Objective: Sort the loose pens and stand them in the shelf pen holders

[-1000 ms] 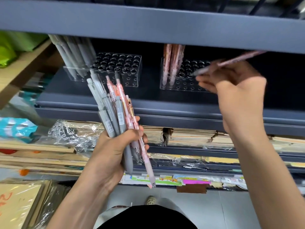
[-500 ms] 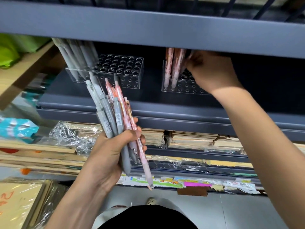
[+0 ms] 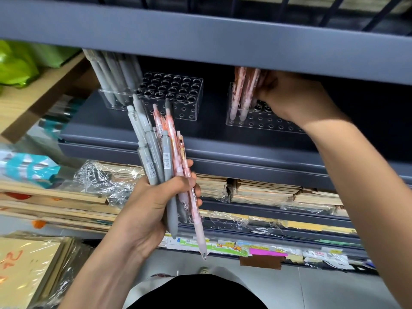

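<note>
My left hand (image 3: 153, 204) grips a bundle of loose pens (image 3: 163, 157), several grey and several pink, held upright below the shelf. On the dark shelf stand two clear pen holders with rows of holes. The left holder (image 3: 178, 94) has several grey pens (image 3: 111, 74) standing at its left end. In the right holder (image 3: 263, 121), pink pens (image 3: 244, 92) stand at the left end. My right hand (image 3: 289, 97) reaches into the shelf over the right holder, its fingers curled against the pink pens. Whether it still holds a pen is hidden.
The shelf lip above (image 3: 223, 41) overhangs the holders and hides the pen tops. Below the shelf lie stacks of brown envelopes in plastic wrap (image 3: 263, 192). Paper packs (image 3: 26, 264) sit at the lower left, a green bag (image 3: 15, 65) at the upper left.
My right hand carried a pink pen from in front of the shelf into the right holder and now sits lower among the pink pens. The left hand kept its bundle still.
</note>
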Demonstrator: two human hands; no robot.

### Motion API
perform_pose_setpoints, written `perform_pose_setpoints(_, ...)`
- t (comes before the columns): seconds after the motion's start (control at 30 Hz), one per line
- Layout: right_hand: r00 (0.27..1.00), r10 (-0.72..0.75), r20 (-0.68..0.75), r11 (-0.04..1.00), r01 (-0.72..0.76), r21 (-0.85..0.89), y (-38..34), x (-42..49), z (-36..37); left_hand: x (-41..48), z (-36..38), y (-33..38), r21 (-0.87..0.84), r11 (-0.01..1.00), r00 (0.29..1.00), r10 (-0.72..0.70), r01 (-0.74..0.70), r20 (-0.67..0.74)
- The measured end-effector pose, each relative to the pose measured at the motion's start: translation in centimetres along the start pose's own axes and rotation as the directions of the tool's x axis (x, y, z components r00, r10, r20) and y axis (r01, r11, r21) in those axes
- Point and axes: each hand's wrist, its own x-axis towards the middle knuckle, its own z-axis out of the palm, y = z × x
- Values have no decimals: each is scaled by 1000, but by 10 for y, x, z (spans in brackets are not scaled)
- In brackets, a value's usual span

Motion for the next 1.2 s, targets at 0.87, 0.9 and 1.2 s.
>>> perform_pose_setpoints(0.87,879,-96,467,581,-331,743,-14,-201,49,2,15,-5,28,993,992,115,-113,-44)
perform_pose_setpoints(0.9,869,-117,481,546,-348,762,-12,-201,48,2,15,-7,26,993,992,114,-112,-58)
perform_pose_setpoints(1.2,923,-202,327,340,-247,907,11,-188,37,3,0,-10,-127,988,995,87,-93,-56)
